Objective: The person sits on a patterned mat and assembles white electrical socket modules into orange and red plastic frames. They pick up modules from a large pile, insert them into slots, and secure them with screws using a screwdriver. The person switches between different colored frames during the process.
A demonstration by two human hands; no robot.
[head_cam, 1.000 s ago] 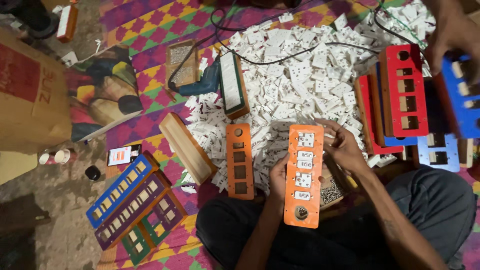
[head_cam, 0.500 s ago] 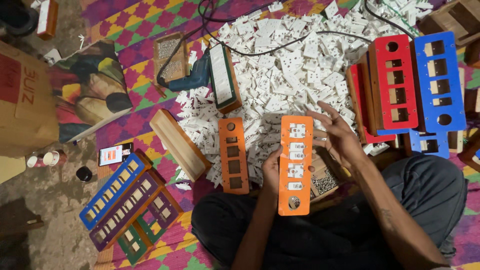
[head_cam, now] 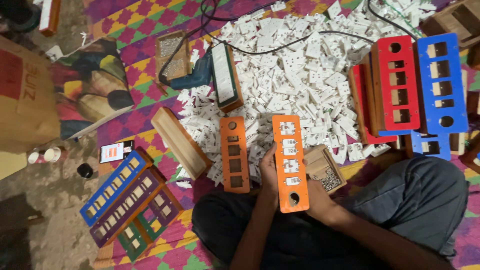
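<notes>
I hold an orange panel (head_cam: 290, 162) with rectangular cut-outs over my lap, several white sockets set in it. My left hand (head_cam: 268, 172) grips its left edge. My right hand (head_cam: 316, 196) is under its lower right side, mostly hidden behind the panel. A second orange panel (head_cam: 234, 154) with empty cut-outs lies just to the left. A big heap of white sockets (head_cam: 305, 70) covers the patterned mat ahead. A small wooden box of screws (head_cam: 325, 170) sits by my right hand.
Red (head_cam: 396, 82) and blue (head_cam: 442, 82) panels on wooden boxes stand at right. Blue, purple and green panels (head_cam: 125, 197) lie at lower left, a phone (head_cam: 115, 151) near them. A wooden box (head_cam: 180, 142), a drill (head_cam: 195, 75) with black cable and a cardboard carton (head_cam: 25, 95) sit left.
My right hand has dropped from the top right of the orange panel, near the socket heap, to under its lower right edge. The view has shifted slightly.
</notes>
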